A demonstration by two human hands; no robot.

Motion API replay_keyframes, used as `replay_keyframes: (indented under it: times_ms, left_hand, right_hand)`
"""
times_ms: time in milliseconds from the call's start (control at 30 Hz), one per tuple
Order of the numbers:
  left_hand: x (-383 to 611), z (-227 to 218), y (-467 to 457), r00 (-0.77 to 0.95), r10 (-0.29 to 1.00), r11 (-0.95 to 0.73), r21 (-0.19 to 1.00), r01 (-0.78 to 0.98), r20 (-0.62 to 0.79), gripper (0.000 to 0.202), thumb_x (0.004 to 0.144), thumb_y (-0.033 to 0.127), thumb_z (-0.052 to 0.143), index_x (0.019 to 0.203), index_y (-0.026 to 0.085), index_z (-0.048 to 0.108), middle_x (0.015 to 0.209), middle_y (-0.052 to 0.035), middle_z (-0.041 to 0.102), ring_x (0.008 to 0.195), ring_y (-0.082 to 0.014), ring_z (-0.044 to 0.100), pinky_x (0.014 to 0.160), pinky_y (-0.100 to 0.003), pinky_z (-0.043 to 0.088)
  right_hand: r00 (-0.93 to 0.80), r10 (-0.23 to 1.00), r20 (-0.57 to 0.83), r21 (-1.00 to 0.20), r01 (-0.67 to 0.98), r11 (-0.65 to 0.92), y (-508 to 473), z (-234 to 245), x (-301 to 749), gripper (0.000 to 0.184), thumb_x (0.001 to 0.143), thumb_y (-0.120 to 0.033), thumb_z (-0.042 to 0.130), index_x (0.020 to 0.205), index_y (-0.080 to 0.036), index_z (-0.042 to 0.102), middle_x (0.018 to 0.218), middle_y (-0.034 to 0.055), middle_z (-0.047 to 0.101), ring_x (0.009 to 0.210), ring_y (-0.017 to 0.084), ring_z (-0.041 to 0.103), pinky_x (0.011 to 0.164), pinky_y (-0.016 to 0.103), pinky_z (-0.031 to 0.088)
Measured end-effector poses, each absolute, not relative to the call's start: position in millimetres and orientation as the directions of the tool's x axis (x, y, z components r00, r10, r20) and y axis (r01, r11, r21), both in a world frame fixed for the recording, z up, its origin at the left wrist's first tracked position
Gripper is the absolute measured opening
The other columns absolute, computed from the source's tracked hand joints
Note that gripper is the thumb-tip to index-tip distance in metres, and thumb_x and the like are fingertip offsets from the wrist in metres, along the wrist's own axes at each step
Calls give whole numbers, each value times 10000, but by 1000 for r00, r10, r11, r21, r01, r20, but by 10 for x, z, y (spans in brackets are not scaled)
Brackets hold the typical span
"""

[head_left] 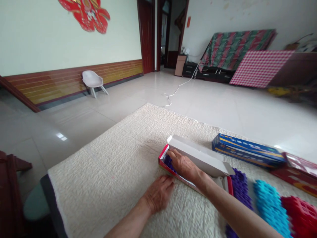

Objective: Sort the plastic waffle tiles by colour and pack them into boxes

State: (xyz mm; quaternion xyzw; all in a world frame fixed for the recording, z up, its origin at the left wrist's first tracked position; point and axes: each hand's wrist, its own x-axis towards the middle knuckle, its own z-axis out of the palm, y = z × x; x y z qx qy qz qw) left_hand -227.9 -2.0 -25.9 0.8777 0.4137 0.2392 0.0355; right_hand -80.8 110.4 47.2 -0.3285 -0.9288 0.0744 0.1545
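Right hand (182, 164): in box (198, 155), inside cover's (99, 172) far edge, on purple piece (168, 162); grip untellable. Left hand (159, 192): flat. Risk: hard pressing could buckle box.

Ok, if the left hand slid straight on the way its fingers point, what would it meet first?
Most likely the open box, at its near side; the left hand may already touch it, as depth is unclear there.

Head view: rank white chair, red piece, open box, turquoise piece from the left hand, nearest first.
1. Open box, beside the left hand
2. Turquoise piece, to the right
3. Red piece, right of the turquoise
4. White chair, across the floor, left
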Motion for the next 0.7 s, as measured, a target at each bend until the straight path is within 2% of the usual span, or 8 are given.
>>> replay_keyframes:
  times_ms: [100,167,333,500,700]
  left_hand:
    - [-2408,-152,-39,533,746,-653,281,704,399,278,848,89,386,986,115,625,1041,-125,632,987,-218,559,891,-374,529]
    - [-2497,-95,-47,505,760,-634,299,713,408,303,844,81,365,998,127,622,1027,-118,623,990,-217,558,877,-376,537]
    - [-2598,-98,-13,469,778,-606,304,735,418,317,839,70,358,1015,129,615,1012,-119,613,1006,-222,554,882,-382,542]
    - [-2584,-189,43,469,803,-579,297,759,367,292,831,76,397,1016,139,614,1044,-107,611,1023,-221,554,911,-381,537]
    - [-2581,-263,75,489,784,-599,257,758,382,314,847,72,383,1047,123,619,1050,-126,619,1036,-224,555,923,-401,534]
  right_hand:
    - [-720,658,220,-269,603,751,1081,511,-782,416,854,-62,397,1241,-194,475,1294,102,554,1090,176,599,873,282,521]
    - [-702,682,206,-278,626,729,1063,550,-772,374,856,-57,391,1183,-196,507,1271,99,560,1104,174,586,901,299,509]
    - [-673,730,121,-272,685,676,1022,631,-774,208,886,-90,408,919,-181,592,946,71,616,835,157,614,775,278,503]
    - [-728,684,48,-287,646,708,1039,615,-812,200,889,-116,453,966,-193,621,960,59,617,820,142,609,742,234,468]
    - [-750,656,78,-330,602,727,1121,601,-782,228,884,-110,439,946,-202,638,927,52,640,820,142,613,757,237,473]
